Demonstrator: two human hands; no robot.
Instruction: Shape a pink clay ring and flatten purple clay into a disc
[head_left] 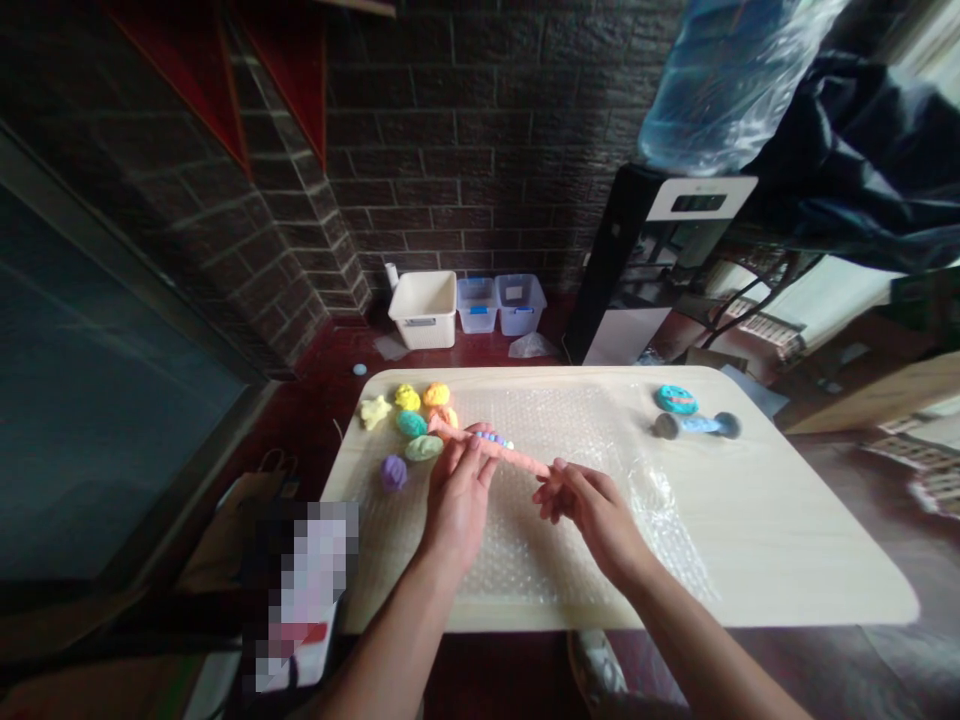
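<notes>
Over the table, a long pink clay stick [520, 459] is held between both hands, slanting down to the right. Small blue, purple and pale balls [495, 438] form a row along its upper side. My left hand [459, 490] is closed around the stick's left part, with its flared end sticking out past the fingers. My right hand [583, 495] pinches the right end between thumb and fingers. Beyond my left hand lie several clay lumps, among them a purple one [393, 472], a pale green one [424, 448], a teal one [412, 424] and a yellow one [407, 397].
Bubble wrap [555, 540] covers the middle of the pale table [810, 540]. At the far right lie a teal clay disc [677, 399] and a blue dumbbell-shaped piece [699, 426]. Bins [424, 325] and a water dispenser [637, 260] stand behind the table.
</notes>
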